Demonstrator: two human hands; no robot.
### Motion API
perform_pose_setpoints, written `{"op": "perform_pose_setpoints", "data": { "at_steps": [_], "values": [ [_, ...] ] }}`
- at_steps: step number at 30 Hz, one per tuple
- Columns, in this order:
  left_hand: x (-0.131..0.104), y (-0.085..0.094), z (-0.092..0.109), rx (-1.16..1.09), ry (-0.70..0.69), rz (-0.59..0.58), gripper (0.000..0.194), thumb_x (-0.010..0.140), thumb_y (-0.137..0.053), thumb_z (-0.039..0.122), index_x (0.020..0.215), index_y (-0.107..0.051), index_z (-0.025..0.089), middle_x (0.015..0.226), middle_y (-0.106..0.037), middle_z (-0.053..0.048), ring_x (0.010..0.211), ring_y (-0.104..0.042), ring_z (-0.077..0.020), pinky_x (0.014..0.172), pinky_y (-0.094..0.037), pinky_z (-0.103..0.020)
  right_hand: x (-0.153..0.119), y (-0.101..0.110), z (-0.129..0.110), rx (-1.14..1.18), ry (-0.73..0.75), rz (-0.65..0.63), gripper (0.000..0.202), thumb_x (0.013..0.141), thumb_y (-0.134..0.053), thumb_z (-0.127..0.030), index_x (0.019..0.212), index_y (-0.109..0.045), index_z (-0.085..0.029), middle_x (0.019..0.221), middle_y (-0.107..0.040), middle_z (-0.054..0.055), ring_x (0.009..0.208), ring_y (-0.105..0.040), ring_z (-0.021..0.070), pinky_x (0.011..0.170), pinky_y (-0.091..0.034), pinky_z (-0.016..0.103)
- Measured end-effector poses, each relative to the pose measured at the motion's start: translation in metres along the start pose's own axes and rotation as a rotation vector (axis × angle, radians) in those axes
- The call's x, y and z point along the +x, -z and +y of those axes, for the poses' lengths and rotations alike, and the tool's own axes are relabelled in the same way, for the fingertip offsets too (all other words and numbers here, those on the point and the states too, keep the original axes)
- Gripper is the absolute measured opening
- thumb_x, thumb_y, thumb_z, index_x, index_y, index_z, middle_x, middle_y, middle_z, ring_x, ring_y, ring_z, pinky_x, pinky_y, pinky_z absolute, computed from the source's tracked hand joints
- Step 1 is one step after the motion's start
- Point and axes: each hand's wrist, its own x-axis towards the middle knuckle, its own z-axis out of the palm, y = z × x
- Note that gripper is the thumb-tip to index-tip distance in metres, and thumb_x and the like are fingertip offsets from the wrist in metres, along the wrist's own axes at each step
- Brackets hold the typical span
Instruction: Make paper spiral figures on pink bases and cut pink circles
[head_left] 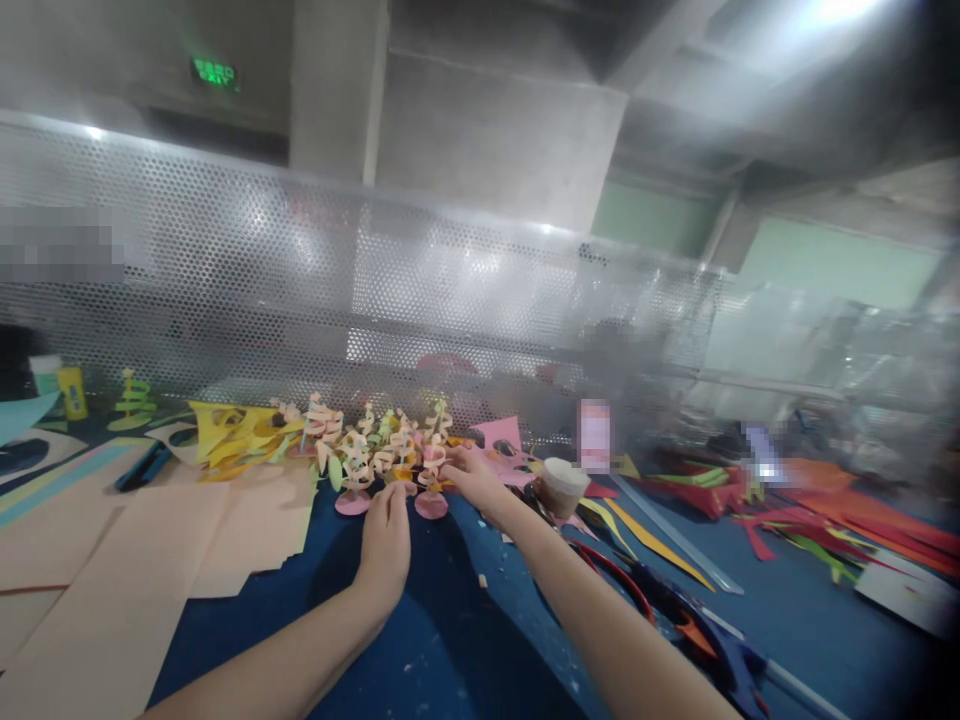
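Several small paper spiral ornaments stand in a cluster at the back of the blue table (442, 640). A spiral ornament on a round pink base (431, 504) is between my two hands. My right hand (476, 478) reaches in from the right, its fingers closed at that ornament's paper curls. My left hand (386, 535) is just left of it, fingers pressed together near its base; what they pinch, if anything, is too small to make out. Another spiral ornament with a pink base (352, 502) stands beside my left fingertips.
Pale peach paper sheets (157, 560) cover the left side, with a dark cutter (142, 466) behind them. Yellow paper scraps (232, 435) lie behind. At right are a roll of tape (562, 485), a blue glue gun (697, 620), a clear ruler (675, 535) and red paper (862, 500). A perforated metal screen (465, 290) stands behind.
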Motion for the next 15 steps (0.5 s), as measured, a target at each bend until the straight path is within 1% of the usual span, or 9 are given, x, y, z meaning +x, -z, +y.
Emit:
{"op": "perform_pose_setpoints", "data": {
  "at_steps": [3,6,9,10,12,13,15],
  "values": [
    [-0.001,0.0,0.001,0.01,0.011,-0.024,0.027,0.079,-0.036,0.027,0.077,-0.061,0.019,0.087,-0.065,-0.008,0.093,-0.057,-0.0242,0.086,-0.041,-0.039,-0.002,0.003,0.003,0.007,-0.024,0.08,0.023,0.086,-0.051,-0.026,0.106,-0.053,-0.014,0.101,-0.058,0.005,0.082,-0.059,0.0164,0.069,-0.05,0.035],
    [-0.002,-0.001,0.004,0.029,0.02,-0.033,0.025,0.078,-0.037,0.027,0.077,-0.061,0.02,0.089,-0.066,-0.007,0.095,-0.057,-0.0238,0.089,-0.039,-0.038,-0.007,0.012,0.005,-0.008,-0.032,0.188,0.022,0.086,-0.051,-0.026,0.105,-0.053,-0.014,0.1,-0.057,0.005,0.081,-0.058,0.016,0.068,-0.05,0.034],
    [-0.002,0.0,0.008,0.052,0.027,-0.045,0.024,0.078,-0.039,0.028,0.078,-0.061,0.02,0.09,-0.067,-0.007,0.094,-0.058,-0.0244,0.089,-0.038,-0.039,-0.019,0.019,0.0,-0.011,0.005,0.246,0.018,0.085,-0.052,-0.026,0.098,-0.054,-0.014,0.093,-0.057,0.003,0.075,-0.057,0.0143,0.065,-0.048,0.031],
    [-0.002,0.0,0.008,0.059,0.023,-0.045,0.024,0.078,-0.038,0.028,0.077,-0.061,0.02,0.089,-0.067,-0.007,0.093,-0.058,-0.0246,0.088,-0.039,-0.039,-0.026,0.02,-0.002,-0.002,0.031,0.239,0.017,0.085,-0.052,-0.027,0.095,-0.054,-0.014,0.089,-0.057,0.002,0.074,-0.056,0.0137,0.065,-0.047,0.03],
    [-0.002,0.0,0.01,0.075,0.007,-0.034,0.023,0.078,-0.037,0.028,0.072,-0.058,0.021,0.083,-0.066,-0.006,0.089,-0.059,-0.0244,0.084,-0.041,-0.038,-0.048,0.014,-0.005,0.034,0.085,0.173,0.017,0.085,-0.051,-0.031,0.089,-0.054,-0.015,0.082,-0.055,0.0,0.072,-0.054,0.0131,0.065,-0.046,0.029],
    [-0.002,0.0,0.011,0.085,-0.003,-0.027,0.022,0.077,-0.037,0.028,0.069,-0.056,0.021,0.079,-0.065,-0.006,0.084,-0.059,-0.0241,0.081,-0.042,-0.037,-0.063,0.007,-0.004,0.06,0.107,0.105,0.019,0.087,-0.048,-0.033,0.09,-0.054,-0.016,0.083,-0.056,0.0,0.073,-0.054,0.0133,0.066,-0.046,0.029],
    [-0.002,0.001,0.014,0.111,-0.022,-0.016,0.02,0.076,-0.039,0.031,0.063,-0.051,0.023,0.068,-0.061,-0.003,0.073,-0.058,-0.0231,0.071,-0.044,-0.035,-0.103,-0.012,0.005,0.116,0.123,-0.089,0.02,0.087,-0.047,-0.032,0.097,-0.055,-0.016,0.094,-0.057,0.003,0.076,-0.056,0.0141,0.066,-0.047,0.031]
  ]
}}
